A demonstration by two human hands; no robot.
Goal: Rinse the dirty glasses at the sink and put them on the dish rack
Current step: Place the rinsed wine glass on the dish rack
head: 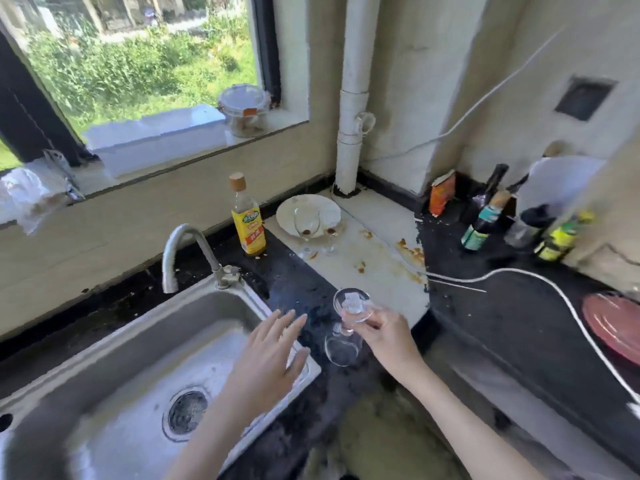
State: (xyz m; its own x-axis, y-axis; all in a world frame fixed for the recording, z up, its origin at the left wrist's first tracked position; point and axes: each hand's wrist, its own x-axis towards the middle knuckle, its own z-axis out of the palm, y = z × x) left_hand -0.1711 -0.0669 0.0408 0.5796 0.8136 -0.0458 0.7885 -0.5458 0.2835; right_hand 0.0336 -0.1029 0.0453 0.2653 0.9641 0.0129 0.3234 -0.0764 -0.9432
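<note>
— Far left?
— Steel sink (114,344), drain (187,412) near the middle of the basin, curved tap (188,252) at the back rim. No water seen running.

— Above that?
— Window sill (156,140) with a white box and a lidded jar (245,110).

— Next along?
— Left hand (268,355) over the sink's right rim, fingers straight and spread, holding nothing. Just beside the glass, not touching.

— Behind it?
— Yellow bottle (246,220) upright on the dark counter (294,282), beside the tap.

— And the glass?
— Held upside down: stemmed glass (346,327), foot up, bowl down, over the counter just right of the sink. Looks clear inside. Whether the rim touches the counter, cannot tell.

— Held how?
— Right hand (388,336), fingertips pinching the foot and stem from the right.

— Other glasses?
— Two dirty glasses (317,226) upright at the back, brown dregs in the bowls, in front of a white plate (304,211) leaning by the pipe (351,133). Brown spills on the pale surface around.

— Further right?
— Orange carton (441,192), dark bottles (485,216), white tub (557,178) in the corner. White cable (540,278) curving across the counter. Red plate (613,323) at the far right edge.
</note>
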